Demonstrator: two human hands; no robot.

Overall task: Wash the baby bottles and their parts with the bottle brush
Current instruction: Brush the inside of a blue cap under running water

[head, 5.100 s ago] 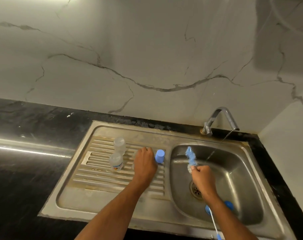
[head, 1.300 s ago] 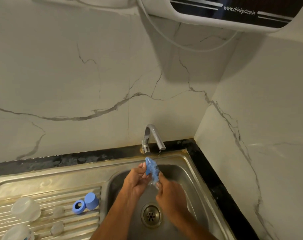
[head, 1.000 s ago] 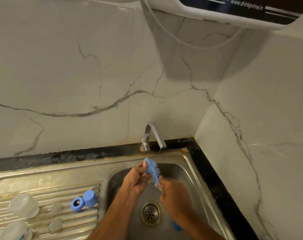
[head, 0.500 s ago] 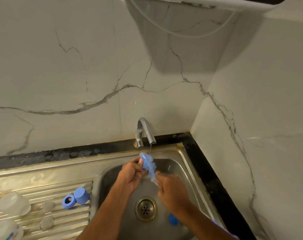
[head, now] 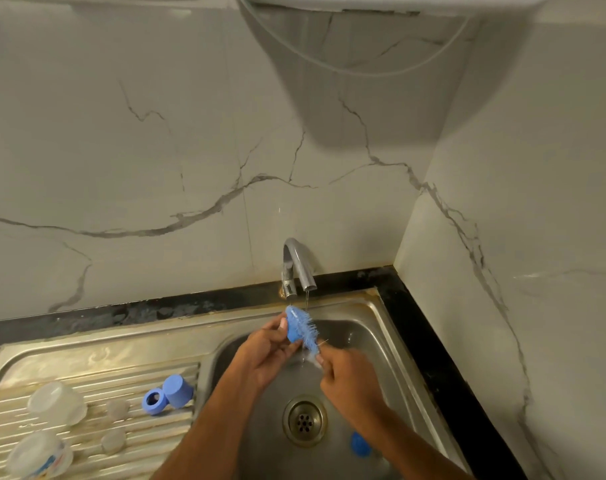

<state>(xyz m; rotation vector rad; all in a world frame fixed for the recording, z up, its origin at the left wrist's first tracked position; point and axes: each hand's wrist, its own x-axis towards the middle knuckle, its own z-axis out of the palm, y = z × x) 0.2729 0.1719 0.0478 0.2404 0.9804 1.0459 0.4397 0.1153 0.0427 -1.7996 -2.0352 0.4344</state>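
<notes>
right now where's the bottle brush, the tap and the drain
bottle brush [head: 305,327], head view, on its blue bristles
tap [head: 299,259], head view, on the curved spout
drain [head: 305,420], head view, on the strainer's centre

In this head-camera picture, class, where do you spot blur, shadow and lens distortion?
Head view: the right hand is motion-blurred; the bottle brush stays fairly sharp. A broad soft shadow falls on the marble wall beneath the overhead unit. Wide-angle distortion bends the sink rim and wall corner.

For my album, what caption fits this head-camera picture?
Two hands scrub a blue bottle part with the bottle brush under the tap.
</notes>
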